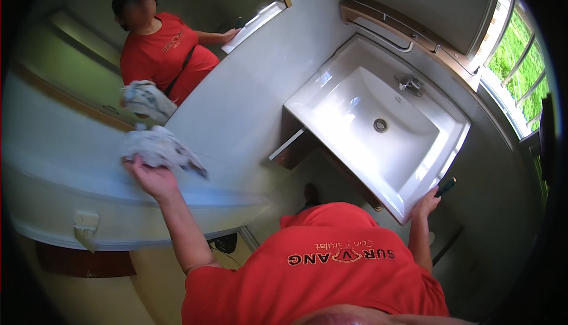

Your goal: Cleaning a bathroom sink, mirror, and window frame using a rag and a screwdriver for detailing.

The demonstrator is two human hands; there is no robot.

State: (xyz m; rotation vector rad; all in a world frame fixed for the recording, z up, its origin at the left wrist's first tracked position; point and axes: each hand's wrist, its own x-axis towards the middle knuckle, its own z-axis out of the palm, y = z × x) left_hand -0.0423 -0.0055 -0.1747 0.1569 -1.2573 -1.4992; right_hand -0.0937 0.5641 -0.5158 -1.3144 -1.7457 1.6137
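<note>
My left hand (151,177) reaches up and presses a crumpled white and grey cloth (161,147) against the lower edge of a large wall mirror (71,58). The mirror shows the cloth's reflection (147,100) and a person in a red shirt. My right hand (427,203) rests on the near corner of a white rectangular sink (449,147). It grips a small dark object with a green end (447,186), which sticks out past the fingers.
The sink has a chrome tap (409,83) and a drain (380,125). A wooden shelf with a rail (384,26) runs behind it. A window (520,58) is at the right. A wall socket (86,219) sits under the mirror ledge.
</note>
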